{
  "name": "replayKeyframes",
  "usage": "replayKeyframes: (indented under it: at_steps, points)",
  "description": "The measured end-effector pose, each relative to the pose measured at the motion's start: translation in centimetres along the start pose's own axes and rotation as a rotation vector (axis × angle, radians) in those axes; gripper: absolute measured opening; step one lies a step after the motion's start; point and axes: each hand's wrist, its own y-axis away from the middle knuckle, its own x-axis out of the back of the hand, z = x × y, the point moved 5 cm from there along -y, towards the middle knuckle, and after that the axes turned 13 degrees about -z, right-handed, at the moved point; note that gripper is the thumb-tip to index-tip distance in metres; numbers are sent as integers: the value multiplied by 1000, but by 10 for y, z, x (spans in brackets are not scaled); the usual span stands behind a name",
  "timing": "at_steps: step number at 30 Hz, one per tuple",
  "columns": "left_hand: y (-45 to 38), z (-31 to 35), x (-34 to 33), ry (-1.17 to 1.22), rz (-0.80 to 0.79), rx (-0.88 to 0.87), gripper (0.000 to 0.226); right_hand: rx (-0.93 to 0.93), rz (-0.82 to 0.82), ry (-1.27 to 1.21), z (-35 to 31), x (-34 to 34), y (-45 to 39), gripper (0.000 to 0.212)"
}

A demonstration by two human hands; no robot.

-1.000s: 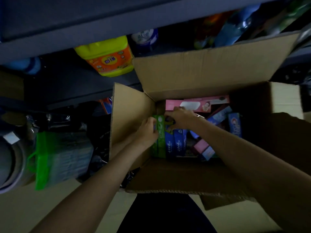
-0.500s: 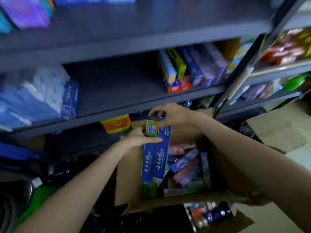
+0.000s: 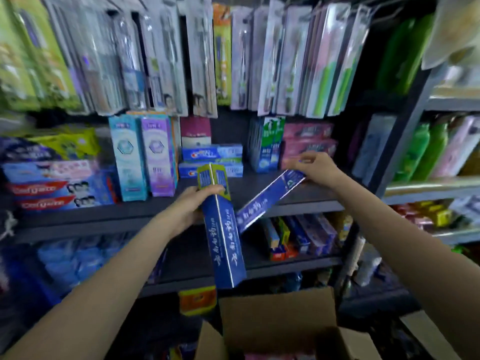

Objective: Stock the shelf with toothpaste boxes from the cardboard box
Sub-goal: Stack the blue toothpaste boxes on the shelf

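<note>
Left hand grips a blue toothpaste box near its upper end, fingers wrapped round it; possibly two boxes held together, since a seam runs down the face, but I cannot tell for certain. The box stands nearly upright in front of the shelf, its yellow-green end level with the shelf board. Judgement: kept upright and back from the board as stock waiting its turn.

Right hand pinches the far end of a second blue box, which slants down toward the left, its upper end over the shelf board and its lower end hanging off the front edge. Judgement: the tilt suits sliding it in endwise toward the open patch of board in front of the pink boxes.

Cardboard box sits below the shelf, flaps up; its contents are hardly visible from here.

Surface: dark metal shelf board, already carrying upright teal and purple boxes to the left and flat blue boxes behind the left hand. Toothbrush packs hang above the shelf. A lower shelf holds more cartons. Dim shop aisle; edges blurred.
</note>
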Motion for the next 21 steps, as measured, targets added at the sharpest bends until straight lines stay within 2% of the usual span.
replayKeyframes:
  at_steps: [2,4,11,14,16,21]
  points:
    - [-1,20,7,29,78,-60,5,-27,133,-160,7,16,-12,29]
    - [-3,31,9,48,122,-118,3,-50,158,-243,20,16,-23,30]
    - [-21,39,10,3,192,-127,6,-55,32,-118,58,2,-52,33]
    - [-35,35,14,26,239,-100,9,-40,-153,42,71,1,-62,36]
    - [-45,33,12,45,240,-97,8,-69,-273,159,82,0,-70,47]
    - [-63,28,10,53,265,-71,9,-9,-434,608,78,-4,-84,59]
